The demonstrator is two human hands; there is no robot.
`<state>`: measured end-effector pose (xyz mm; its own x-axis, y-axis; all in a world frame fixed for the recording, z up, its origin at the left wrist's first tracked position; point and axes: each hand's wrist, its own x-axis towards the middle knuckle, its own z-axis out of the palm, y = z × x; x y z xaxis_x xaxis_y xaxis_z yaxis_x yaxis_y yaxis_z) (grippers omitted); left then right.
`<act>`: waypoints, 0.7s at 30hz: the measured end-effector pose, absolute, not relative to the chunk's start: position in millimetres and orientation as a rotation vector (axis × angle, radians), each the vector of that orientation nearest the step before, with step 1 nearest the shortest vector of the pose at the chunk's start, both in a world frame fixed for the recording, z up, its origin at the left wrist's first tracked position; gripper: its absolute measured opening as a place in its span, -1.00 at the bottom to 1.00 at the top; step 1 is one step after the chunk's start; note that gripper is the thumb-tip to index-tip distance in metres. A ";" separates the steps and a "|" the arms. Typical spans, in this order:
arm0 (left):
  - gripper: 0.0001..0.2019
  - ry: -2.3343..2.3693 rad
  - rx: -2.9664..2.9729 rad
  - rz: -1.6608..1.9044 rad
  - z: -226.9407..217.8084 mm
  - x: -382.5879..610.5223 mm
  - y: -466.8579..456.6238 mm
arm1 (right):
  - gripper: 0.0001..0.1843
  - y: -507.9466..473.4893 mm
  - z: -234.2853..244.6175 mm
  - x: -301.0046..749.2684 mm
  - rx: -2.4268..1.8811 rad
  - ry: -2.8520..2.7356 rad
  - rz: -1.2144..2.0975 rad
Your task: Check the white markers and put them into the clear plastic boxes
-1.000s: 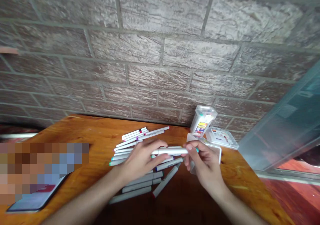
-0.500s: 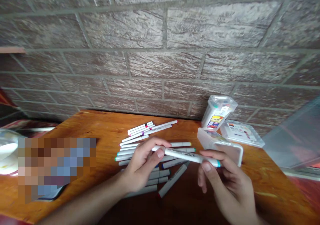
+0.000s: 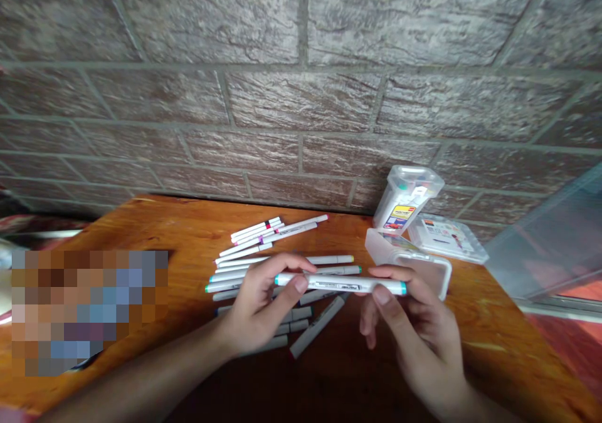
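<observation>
Both hands hold one white marker [image 3: 341,283] with teal ends, level above the wooden table [image 3: 179,235]. My left hand [image 3: 263,304] pinches its left part between thumb and fingers. My right hand [image 3: 409,329] grips its right part, thumb on top near the teal cap. Under and behind the hands lie several white and grey markers [image 3: 263,250] scattered on the table.
An empty clear marker case [image 3: 414,263] lies on its side just right of the hands. Behind it stand a clear tub of markers [image 3: 407,200] and a flat packet [image 3: 444,238], against the brick wall [image 3: 301,97]. A glass pane [image 3: 559,241] rises at the right. A blurred patch covers the table's left.
The marker went from tilted down to the right to level, and its left teal end now shows past my left fingers. The camera view shifted slightly.
</observation>
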<state>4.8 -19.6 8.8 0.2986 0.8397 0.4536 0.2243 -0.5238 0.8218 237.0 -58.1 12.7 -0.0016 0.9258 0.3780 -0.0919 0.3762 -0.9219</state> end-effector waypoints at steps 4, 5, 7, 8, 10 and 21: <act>-0.83 0.751 1.976 1.084 11.8 8.3 -24.1 | -0.85 -60.0 19.9 234.2 -0.845 -1.308 0.943; -0.82 0.706 1.994 1.035 12.2 10.6 -26.2 | -0.87 -61.4 20.4 233.7 -0.849 -1.330 0.948; -0.84 0.643 2.041 0.952 12.7 16.2 -30.8 | -0.89 -65.2 19.0 233.1 -0.859 -1.410 0.963; -0.87 0.623 2.057 0.923 12.8 18.7 -32.7 | -0.88 -67.3 17.5 233.2 -0.864 -1.465 0.959; -0.98 0.605 2.072 0.915 12.4 21.7 -34.7 | -0.86 -71.1 14.3 234.3 -0.888 -1.570 0.933; -0.63 0.696 1.694 1.000 17.1 8.2 -24.7 | -0.73 -69.9 20.4 232.7 -0.966 -2.051 1.026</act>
<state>8.2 -24.7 17.1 0.4907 0.8212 0.2911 -0.0129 -0.3272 0.9449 232.7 -69.9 20.4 -0.5238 0.8245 0.2140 0.3236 0.4249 -0.8454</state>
